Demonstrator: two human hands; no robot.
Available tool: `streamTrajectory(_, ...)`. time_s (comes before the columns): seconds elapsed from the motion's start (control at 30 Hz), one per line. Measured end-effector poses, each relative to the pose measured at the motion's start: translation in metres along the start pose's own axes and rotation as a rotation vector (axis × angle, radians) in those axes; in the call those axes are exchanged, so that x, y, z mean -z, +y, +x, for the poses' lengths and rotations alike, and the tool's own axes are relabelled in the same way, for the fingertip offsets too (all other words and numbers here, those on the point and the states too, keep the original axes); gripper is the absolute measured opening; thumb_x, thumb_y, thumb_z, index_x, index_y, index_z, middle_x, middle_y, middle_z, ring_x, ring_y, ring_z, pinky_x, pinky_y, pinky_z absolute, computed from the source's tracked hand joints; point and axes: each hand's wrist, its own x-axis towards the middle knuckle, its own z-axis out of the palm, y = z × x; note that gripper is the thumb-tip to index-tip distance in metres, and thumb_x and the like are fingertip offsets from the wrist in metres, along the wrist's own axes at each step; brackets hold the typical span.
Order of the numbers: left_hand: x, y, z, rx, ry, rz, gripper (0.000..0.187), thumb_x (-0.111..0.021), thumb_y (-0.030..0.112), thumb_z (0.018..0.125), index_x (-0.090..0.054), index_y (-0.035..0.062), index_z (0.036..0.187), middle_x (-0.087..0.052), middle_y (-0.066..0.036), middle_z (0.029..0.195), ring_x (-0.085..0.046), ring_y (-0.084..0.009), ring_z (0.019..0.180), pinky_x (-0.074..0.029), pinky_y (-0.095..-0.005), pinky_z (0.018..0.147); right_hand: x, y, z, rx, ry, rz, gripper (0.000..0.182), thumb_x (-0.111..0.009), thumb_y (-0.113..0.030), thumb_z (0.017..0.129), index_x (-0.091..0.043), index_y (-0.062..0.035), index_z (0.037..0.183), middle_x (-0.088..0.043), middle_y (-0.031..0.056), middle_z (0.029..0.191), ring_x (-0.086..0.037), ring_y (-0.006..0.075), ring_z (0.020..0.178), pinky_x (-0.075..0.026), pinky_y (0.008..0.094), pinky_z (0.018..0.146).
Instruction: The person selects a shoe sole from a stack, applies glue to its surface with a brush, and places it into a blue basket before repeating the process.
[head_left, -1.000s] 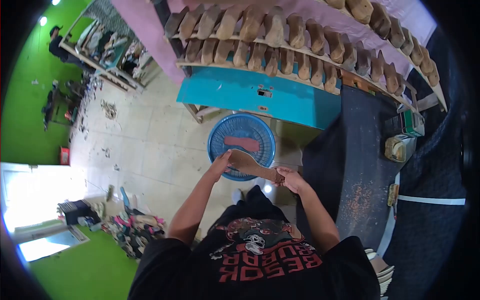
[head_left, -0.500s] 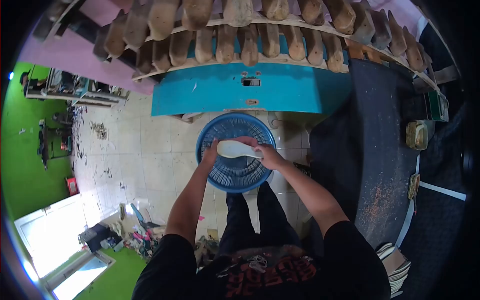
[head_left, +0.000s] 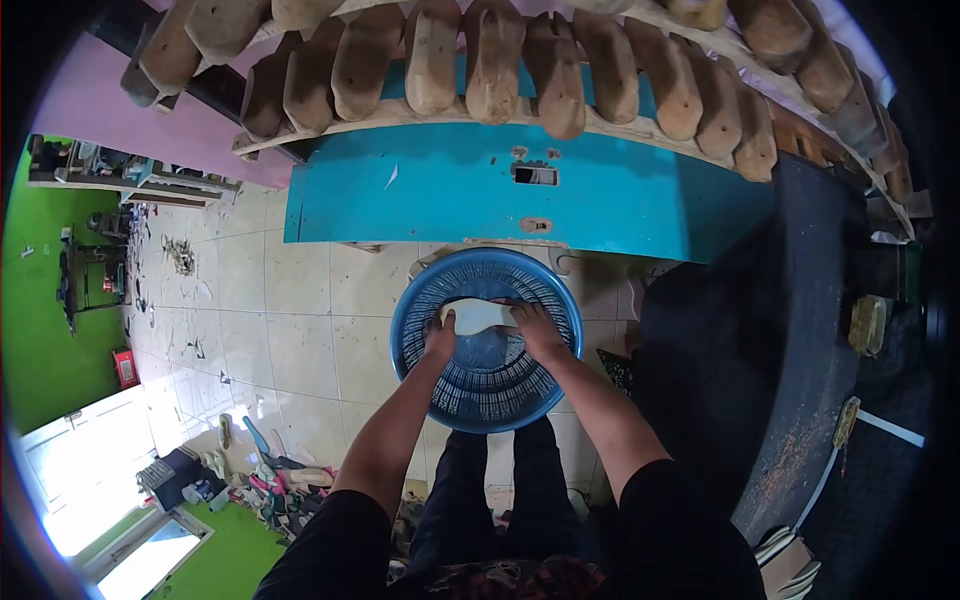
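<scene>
A pale, foot-shaped shoe sole [head_left: 474,316] lies crosswise between my two hands, over the middle of a round blue plastic basket [head_left: 484,415]. My left hand [head_left: 440,335] is closed on its left end, the thumb on top. At the narrower right end, my right hand [head_left: 536,330] grips it with the fingers around the edge. The undersides of both hands' grips are hidden. Slotted walls and a flat bottom show in the basket around the sole.
Wooden shoe lasts [head_left: 432,60] line racks above a teal panel [head_left: 420,190]. To the right stands a dark-covered table [head_left: 800,330] bearing orange crumbs, with a brush [head_left: 847,422] and a grimy container [head_left: 868,325] beside it. Scraps [head_left: 290,485] lie heaped at the lower left.
The view has shifted, so the basket looks larger and lower. Both hands still hold the sole, now turned more level, and my left thumb rests on its top.
</scene>
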Motion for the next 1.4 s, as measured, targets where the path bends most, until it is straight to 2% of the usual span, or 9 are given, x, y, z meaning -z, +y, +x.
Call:
streamTrajectory(0.1,-0.001,0.000,0.008,-0.041,-0.005,0.040,0.075,-0.040,0.054,0.102,-0.030,0.0062,0.158,-0.033,-0.029,0.157,-0.030,-0.0452,0.147,-0.025,-0.0469,0.122,-0.015,0.004,0.004,0.007,0.066,0.085,0.055,-0.066,0.007,0.073,-0.056,-0.0033,0.125,-0.055,0.0145,0.134,-0.053,0.0359,0.121,-0.045,0.0447,0.105)
streamTrajectory(0.23,-0.004,-0.007,0.021,-0.027,-0.008,-0.066,0.075,-0.040,0.054,0.102,-0.030,0.0042,0.158,-0.032,-0.029,0.157,-0.028,-0.0444,0.148,-0.023,-0.0463,0.122,-0.032,0.006,0.009,-0.030,0.025,0.081,0.050,-0.062,0.006,0.076,-0.056,-0.0020,0.124,-0.054,0.0156,0.137,-0.053,0.0365,0.122,-0.044,0.0444,0.107)
streamTrajectory(0.43,-0.011,-0.029,0.037,-0.107,-0.040,0.148,0.074,-0.046,0.051,0.101,-0.032,0.0045,0.157,-0.031,-0.029,0.157,-0.029,-0.0442,0.146,-0.024,-0.0477,0.122,-0.023,-0.011,0.004,0.000,0.087,-0.011,0.054,-0.061,0.002,0.079,-0.055,-0.0033,0.132,-0.048,0.0161,0.140,-0.047,0.0365,0.129,-0.043,0.0470,0.106)
streamTrajectory(0.53,-0.013,-0.022,0.010,-0.227,0.026,0.379,0.077,-0.054,0.050,0.097,-0.034,0.0048,0.155,-0.024,-0.024,0.161,-0.027,-0.0429,0.147,-0.024,-0.0515,0.122,-0.030,-0.025,-0.005,-0.079,0.031,-0.026,0.065,-0.066,-0.002,0.076,-0.051,-0.0044,0.140,-0.045,0.0171,0.142,-0.043,0.0388,0.133,-0.042,0.0516,0.105)
streamTrajectory(0.6,-0.007,-0.013,0.000,-0.364,-0.147,0.683,0.080,-0.059,0.050,0.094,-0.034,0.0057,0.156,-0.017,-0.019,0.164,-0.023,-0.0418,0.149,-0.024,-0.0547,0.121,-0.037,-0.029,-0.008,-0.215,-0.119,0.017,0.073,-0.067,-0.008,0.079,-0.043,-0.0067,0.148,-0.041,0.0175,0.145,-0.043,0.0387,0.133,-0.039,0.0519,0.106)
streamTrajectory(0.7,-0.003,-0.014,-0.001,-0.392,-0.285,0.777,0.083,-0.057,0.053,0.094,-0.032,0.0065,0.157,-0.016,-0.017,0.165,-0.022,-0.0415,0.150,-0.023,-0.0570,0.121,-0.047,-0.026,-0.011,-0.254,-0.205,0.027,0.097,-0.074,-0.007,0.072,-0.027,-0.0147,0.157,-0.030,0.0192,0.155,-0.033,0.0420,0.143,-0.036,0.0593,0.112)
streamTrajectory(1.07,-0.011,-0.013,-0.003,-0.418,-0.239,0.976,0.086,-0.054,0.056,0.095,-0.026,0.0063,0.159,-0.013,-0.018,0.167,-0.018,-0.0377,0.154,-0.017,-0.0613,0.121,-0.041,-0.044,0.004,-0.420,-0.460,-0.010,0.114,-0.079,-0.020,0.073,-0.010,-0.0201,0.162,-0.017,0.0163,0.163,-0.019,0.0414,0.151,-0.032,0.0586,0.116)
streamTrajectory(1.23,-0.006,0.003,0.007,-0.276,-0.369,0.989,0.084,-0.048,0.058,0.097,-0.021,0.0133,0.162,-0.010,-0.009,0.170,-0.017,-0.0350,0.155,-0.016,-0.0610,0.122,-0.023,-0.042,0.007,-0.380,-0.458,0.069,0.102,-0.079,-0.022,0.075,-0.022,-0.0177,0.160,-0.017,0.0156,0.164,-0.020,0.0415,0.152,-0.032,0.0594,0.117)
streamTrajectory(1.4,-0.008,0.022,-0.006,-0.153,-0.372,0.876,0.081,-0.047,0.058,0.098,-0.021,0.0151,0.162,-0.008,-0.008,0.171,-0.013,-0.0334,0.156,-0.016,-0.0603,0.122,0.002,-0.050,-0.012,-0.342,-0.425,0.108,0.092,-0.078,-0.015,0.078,-0.031,-0.0255,0.156,-0.025,0.0130,0.164,-0.025,0.0403,0.151,-0.030,0.0569,0.119)
